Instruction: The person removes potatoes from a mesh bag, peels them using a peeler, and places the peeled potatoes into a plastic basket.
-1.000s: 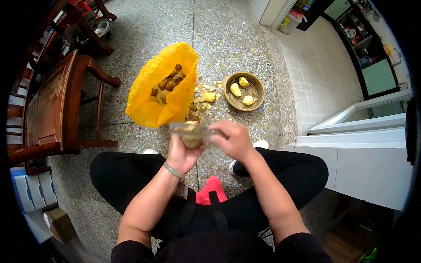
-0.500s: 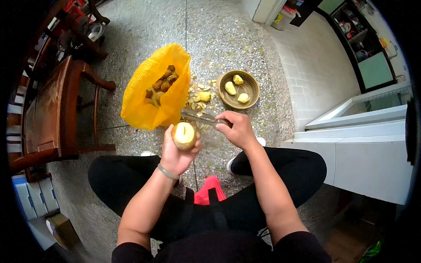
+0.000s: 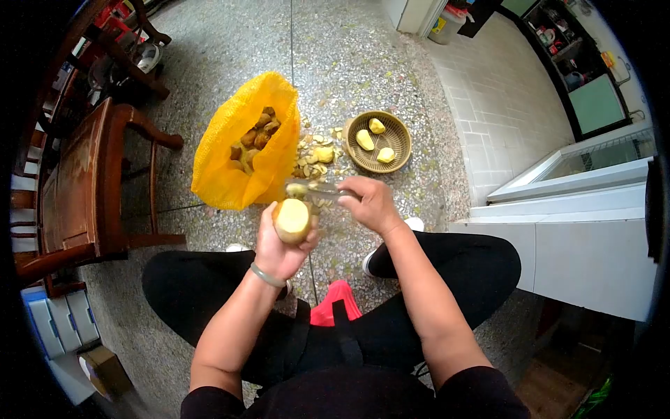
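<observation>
My left hand is wrapped round a partly peeled potato, with its bare pale yellow flesh facing up and brown skin around the lower side. In my right hand is the handle of a knife, its blurred blade pointing left just above the potato. A pale cut piece shows at the blade's tip. Left of the knife stands an open yellow mesh bag with several brown potatoes inside. Peelings lie scattered on the floor beside it, along with a pale yellow chunk.
A round woven basket holding three peeled potatoes sits on the speckled floor, right of the peelings. To the left stands a wooden chair. A white cabinet is at the right. My bent legs flank the work area.
The knife has come off the potato's top with a pale piece at its tip. The slit seen in the potato's flesh is gone, leaving a smooth bare face. My left hand has barely moved.
</observation>
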{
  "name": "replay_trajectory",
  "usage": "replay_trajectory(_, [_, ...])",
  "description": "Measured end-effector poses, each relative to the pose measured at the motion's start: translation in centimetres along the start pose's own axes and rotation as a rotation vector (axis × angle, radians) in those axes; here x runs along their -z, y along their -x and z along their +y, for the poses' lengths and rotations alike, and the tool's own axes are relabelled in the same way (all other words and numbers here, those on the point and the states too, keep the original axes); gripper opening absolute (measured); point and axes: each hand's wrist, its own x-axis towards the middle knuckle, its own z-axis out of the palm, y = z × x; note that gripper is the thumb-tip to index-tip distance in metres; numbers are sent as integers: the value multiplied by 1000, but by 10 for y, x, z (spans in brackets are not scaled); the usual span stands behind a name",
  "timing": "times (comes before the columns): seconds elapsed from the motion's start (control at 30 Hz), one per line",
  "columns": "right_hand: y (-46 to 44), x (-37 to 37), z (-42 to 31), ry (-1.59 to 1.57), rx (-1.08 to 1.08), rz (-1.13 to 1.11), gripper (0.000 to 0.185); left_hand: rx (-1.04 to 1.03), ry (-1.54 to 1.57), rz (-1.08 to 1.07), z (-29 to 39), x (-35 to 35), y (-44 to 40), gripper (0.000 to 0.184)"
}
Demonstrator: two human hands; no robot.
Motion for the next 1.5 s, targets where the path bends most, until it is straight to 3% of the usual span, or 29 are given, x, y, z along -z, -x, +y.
replay_trajectory(0.1, [-3,13,8,328,-271,-77,25,36,10,-173,2,-4,5,48])
replay_trajectory(0.17, [-3,15,-2,291,-295,-60,26,-82,4,25,3,-9,2,53])
replay_trajectory(0.2, [-3,15,-8,241,-326,-27,27,-89,11,27,2,-11,2,53])
replay_trajectory(0.33, [-3,15,-43,117,-242,31,24,-155,9,-111,2,-4,-4,62])
replay_trajectory(0.5, [7,-4,-62,31,127,86,21,-256,36,-135,1,6,-11,56])
replay_trajectory(0.6, [14,-18,-75,244,338,115,22,-280,96,-156,-7,26,-22,51])
replay_trajectory(0.67, [14,-21,-72,229,338,155,17,-268,133,-170,-6,28,-21,49])
replay_trajectory(0.73, [9,-21,-53,146,268,207,17,-251,94,-47,-2,8,-13,46])
replay_trajectory(0.8, [4,-8,-32,155,188,210,17,-167,32,-139,3,4,-7,48])
replay_trajectory(0.87, [-1,4,-20,219,-84,135,18,-131,34,-216,6,4,-3,49])
replay_trajectory(1.0, [3,9,-37,70,-155,117,20,-194,42,-122,5,1,-6,52])
replay_trajectory(1.07, [6,1,-53,33,-118,113,20,-235,35,-143,4,3,-11,55])
replay_trajectory(1.13, [9,-9,-67,47,202,163,20,-269,36,-101,1,-1,-11,52])
replay_trajectory(1.2, [12,-15,-77,187,318,138,21,-303,131,-21,-2,3,-14,48])
replay_trajectory(1.3, [10,-17,-64,171,321,139,22,-262,108,-89,4,5,-10,42])
replay_trajectory(1.4, [2,-5,-40,70,81,140,20,-225,37,-149,5,2,-8,38])
replay_trajectory(1.5, [3,-1,-34,82,56,114,20,-183,28,-26,3,3,-8,40])
